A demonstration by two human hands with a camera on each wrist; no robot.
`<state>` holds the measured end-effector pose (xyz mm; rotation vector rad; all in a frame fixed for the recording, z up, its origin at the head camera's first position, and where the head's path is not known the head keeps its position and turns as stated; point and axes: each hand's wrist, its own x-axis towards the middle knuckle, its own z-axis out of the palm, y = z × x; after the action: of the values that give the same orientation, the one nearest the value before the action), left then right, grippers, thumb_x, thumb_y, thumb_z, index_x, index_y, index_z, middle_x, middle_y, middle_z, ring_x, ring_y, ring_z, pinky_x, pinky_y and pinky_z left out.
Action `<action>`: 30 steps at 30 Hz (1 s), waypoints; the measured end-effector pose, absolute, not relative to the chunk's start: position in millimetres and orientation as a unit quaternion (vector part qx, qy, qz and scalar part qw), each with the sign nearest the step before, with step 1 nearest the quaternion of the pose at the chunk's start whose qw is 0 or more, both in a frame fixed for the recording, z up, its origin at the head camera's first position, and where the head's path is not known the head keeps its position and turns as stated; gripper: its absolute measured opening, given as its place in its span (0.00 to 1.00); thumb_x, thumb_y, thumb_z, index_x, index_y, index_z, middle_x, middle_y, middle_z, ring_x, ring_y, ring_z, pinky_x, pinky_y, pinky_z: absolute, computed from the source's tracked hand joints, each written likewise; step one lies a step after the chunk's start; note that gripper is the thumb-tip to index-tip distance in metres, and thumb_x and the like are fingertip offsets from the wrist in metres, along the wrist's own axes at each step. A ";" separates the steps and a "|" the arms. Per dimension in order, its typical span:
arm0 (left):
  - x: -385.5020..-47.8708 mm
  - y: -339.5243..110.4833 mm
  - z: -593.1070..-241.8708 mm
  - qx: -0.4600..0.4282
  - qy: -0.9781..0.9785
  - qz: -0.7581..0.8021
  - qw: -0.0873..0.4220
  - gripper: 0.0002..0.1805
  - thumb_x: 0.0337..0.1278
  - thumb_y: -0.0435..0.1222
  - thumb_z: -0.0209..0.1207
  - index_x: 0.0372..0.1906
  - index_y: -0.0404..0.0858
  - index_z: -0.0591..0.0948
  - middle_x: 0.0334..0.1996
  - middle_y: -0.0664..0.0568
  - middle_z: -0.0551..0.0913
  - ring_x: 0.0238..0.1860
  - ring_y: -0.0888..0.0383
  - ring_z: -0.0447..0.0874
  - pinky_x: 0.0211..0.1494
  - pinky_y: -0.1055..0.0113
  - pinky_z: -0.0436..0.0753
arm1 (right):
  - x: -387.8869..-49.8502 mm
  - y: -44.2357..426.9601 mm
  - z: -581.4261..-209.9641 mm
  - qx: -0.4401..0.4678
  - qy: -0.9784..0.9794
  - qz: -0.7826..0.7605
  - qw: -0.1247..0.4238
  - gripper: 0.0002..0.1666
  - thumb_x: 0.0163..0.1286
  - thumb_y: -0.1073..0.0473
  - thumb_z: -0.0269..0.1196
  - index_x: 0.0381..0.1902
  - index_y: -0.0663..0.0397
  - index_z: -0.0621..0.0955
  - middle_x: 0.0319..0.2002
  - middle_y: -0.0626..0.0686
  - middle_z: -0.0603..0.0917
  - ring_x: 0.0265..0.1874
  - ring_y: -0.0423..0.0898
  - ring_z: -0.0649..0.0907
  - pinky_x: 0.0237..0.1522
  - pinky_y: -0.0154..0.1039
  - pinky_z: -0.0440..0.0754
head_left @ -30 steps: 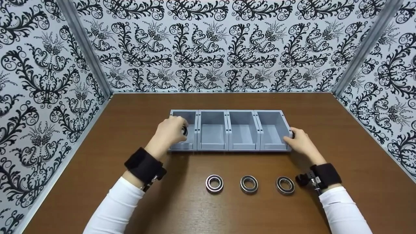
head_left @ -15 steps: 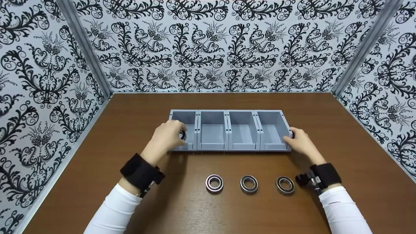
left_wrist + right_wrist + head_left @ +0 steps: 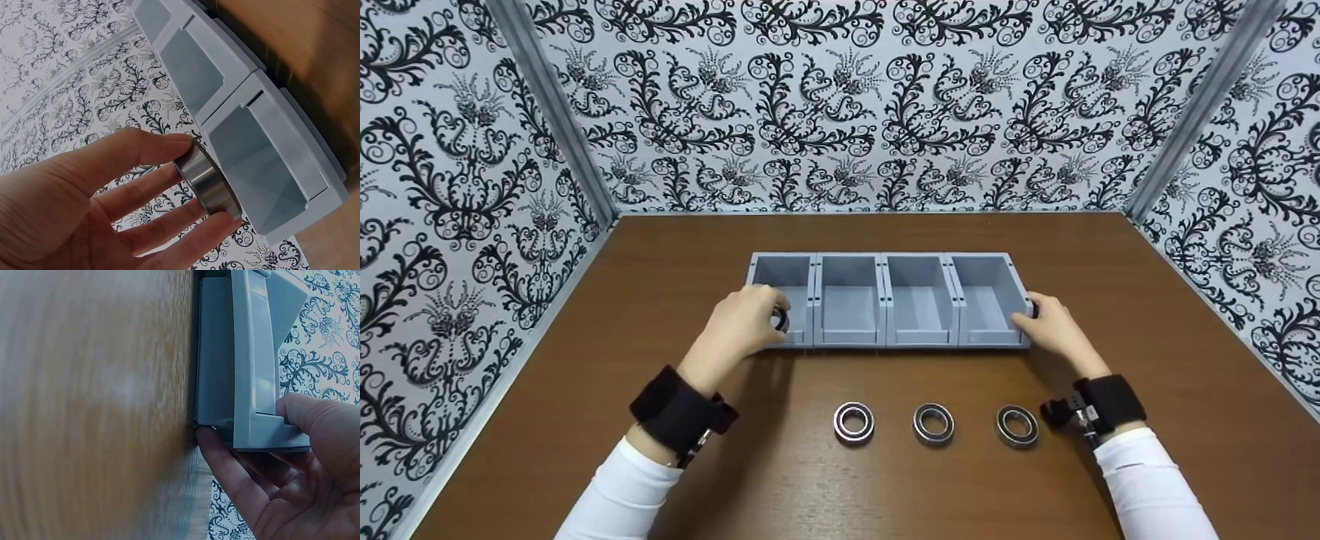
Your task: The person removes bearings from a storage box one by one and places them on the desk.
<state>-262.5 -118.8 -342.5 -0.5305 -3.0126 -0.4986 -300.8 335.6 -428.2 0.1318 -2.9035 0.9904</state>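
Note:
My left hand (image 3: pixel 741 321) pinches a ball bearing (image 3: pixel 209 181) between thumb and fingers, held on edge at the front of the leftmost bin (image 3: pixel 795 339). In the left wrist view the bearing's shiny outer ring stands just beside that bin's opening. My right hand (image 3: pixel 1056 327) grips the outer side wall of the rightmost bin (image 3: pixel 244 382), its thumb over the front corner and its fingers along the side and underside. The bins are grey-blue, joined in one row. Three more bearings lie flat before them: a left one (image 3: pixel 853 423), a middle one (image 3: pixel 934 424) and a right one (image 3: pixel 1017 427).
A brown wooden table (image 3: pixel 675 255) carries everything. Patterned panels (image 3: pixel 840 105) rise behind it and at both sides, with grey corner posts. Black camera straps (image 3: pixel 679 412) sit on both wrists.
My left hand has drawn back toward me and slightly left, carrying the bearing from over the leftmost bin to its front. The right hand stays in place; the three bearings lie still.

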 end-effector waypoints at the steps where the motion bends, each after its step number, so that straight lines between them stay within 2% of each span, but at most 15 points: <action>1: -261.5 -119.3 -342.2 -0.172 -0.972 -0.161 0.020 0.21 0.46 0.32 0.72 0.51 0.35 0.87 0.51 0.39 0.88 0.52 0.39 0.87 0.53 0.44 0.85 | -300.7 335.7 -428.2 0.043 -0.945 0.323 0.035 0.27 0.70 0.62 0.59 0.62 0.77 0.74 0.53 0.75 0.83 0.46 0.59 0.85 0.47 0.46 0.81; 9: -252.0 -122.7 -342.7 -0.178 -0.970 -0.162 0.017 0.19 0.49 0.30 0.69 0.51 0.34 0.87 0.49 0.38 0.89 0.51 0.40 0.87 0.51 0.45 0.85 | -300.2 335.4 -427.4 0.041 -0.946 0.321 0.034 0.27 0.70 0.62 0.58 0.62 0.76 0.74 0.52 0.74 0.84 0.43 0.53 0.85 0.43 0.38 0.79; 17: -242.8 -124.6 -341.1 -0.182 -0.970 -0.159 0.013 0.20 0.46 0.27 0.67 0.49 0.34 0.88 0.48 0.40 0.89 0.52 0.40 0.87 0.51 0.46 0.85 | -299.3 335.6 -427.9 0.047 -0.945 0.324 0.022 0.29 0.72 0.62 0.56 0.65 0.77 0.72 0.56 0.77 0.81 0.49 0.63 0.86 0.47 0.48 0.82; 21: -237.0 -126.1 -339.9 -0.183 -0.970 -0.158 0.014 0.20 0.45 0.27 0.66 0.48 0.35 0.88 0.47 0.41 0.89 0.51 0.41 0.87 0.50 0.47 0.85 | -299.9 335.1 -427.3 0.046 -0.945 0.324 0.019 0.30 0.72 0.62 0.55 0.67 0.77 0.71 0.57 0.77 0.81 0.50 0.64 0.86 0.49 0.50 0.82; 30: -228.2 -126.8 -341.8 -0.184 -0.969 -0.163 -0.004 0.18 0.48 0.28 0.67 0.49 0.34 0.88 0.47 0.40 0.89 0.50 0.43 0.87 0.48 0.49 0.85 | -301.2 335.3 -426.9 0.046 -0.945 0.322 0.029 0.28 0.70 0.63 0.57 0.63 0.77 0.74 0.53 0.74 0.84 0.43 0.55 0.86 0.42 0.39 0.80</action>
<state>-228.2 -126.8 -341.8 -0.5799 -3.0531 -0.5131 -301.2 335.3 -426.9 0.1414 -2.9159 0.9933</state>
